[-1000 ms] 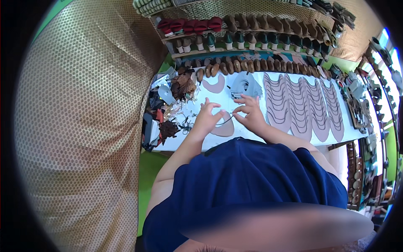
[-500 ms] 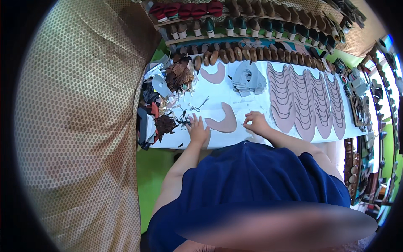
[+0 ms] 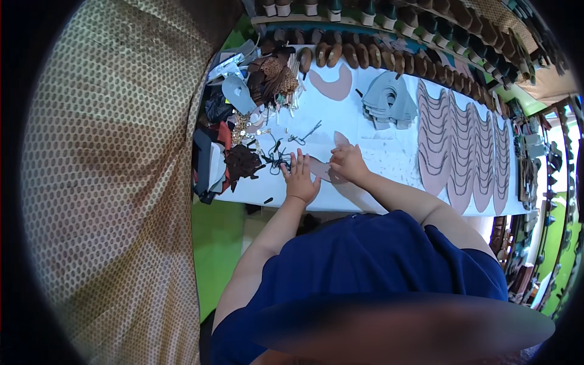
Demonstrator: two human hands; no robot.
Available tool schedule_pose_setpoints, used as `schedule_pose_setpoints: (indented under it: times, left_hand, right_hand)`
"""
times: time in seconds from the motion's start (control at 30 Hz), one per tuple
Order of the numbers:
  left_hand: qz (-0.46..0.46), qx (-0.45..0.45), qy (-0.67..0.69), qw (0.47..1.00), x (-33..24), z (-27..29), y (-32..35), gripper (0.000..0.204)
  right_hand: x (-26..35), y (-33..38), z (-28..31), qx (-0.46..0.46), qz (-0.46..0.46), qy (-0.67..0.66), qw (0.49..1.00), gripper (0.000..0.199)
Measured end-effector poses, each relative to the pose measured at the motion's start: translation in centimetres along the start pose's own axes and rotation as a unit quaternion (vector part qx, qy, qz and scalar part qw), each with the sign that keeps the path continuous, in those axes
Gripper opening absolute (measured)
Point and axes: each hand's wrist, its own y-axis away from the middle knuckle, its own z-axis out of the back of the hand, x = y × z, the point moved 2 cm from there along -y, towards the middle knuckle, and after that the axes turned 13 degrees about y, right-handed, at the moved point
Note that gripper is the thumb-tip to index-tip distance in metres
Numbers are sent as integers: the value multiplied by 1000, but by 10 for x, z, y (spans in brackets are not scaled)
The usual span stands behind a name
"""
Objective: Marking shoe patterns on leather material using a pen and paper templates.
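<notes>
My left hand (image 3: 301,176) lies flat with fingers spread on the white worktable (image 3: 377,152), pressing the left end of a curved tan leather piece (image 3: 322,167). My right hand (image 3: 347,163) rests on the same piece, fingers bent and closed on its right part. Small dark metal bits and a pair of scissors (image 3: 304,135) lie just left of and above my hands.
A second tan curved piece (image 3: 331,85) and a stack of grey cut pieces (image 3: 389,103) lie farther back. Rows of tan shoe uppers (image 3: 462,140) fill the table's right. Scraps and trims (image 3: 243,140) crowd the left end. Shoe lasts (image 3: 389,58) line the back shelf.
The view has shifted, so the table sits higher and nearer. Both hands came down together onto the curved tan piece; the right hand moved left to meet the left hand.
</notes>
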Motion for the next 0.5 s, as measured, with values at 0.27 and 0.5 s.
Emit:
schedule_pose_setpoints:
  times: [0.27, 0.5]
  left_hand:
    - [31, 6, 9, 999, 1, 0, -4, 83]
    - [-10, 46, -7, 999, -2, 5, -5, 81]
  right_hand:
    - [4, -16, -28, -51, 68, -47, 995, 12]
    - [-13, 2, -8, -117, -15, -125, 985, 11]
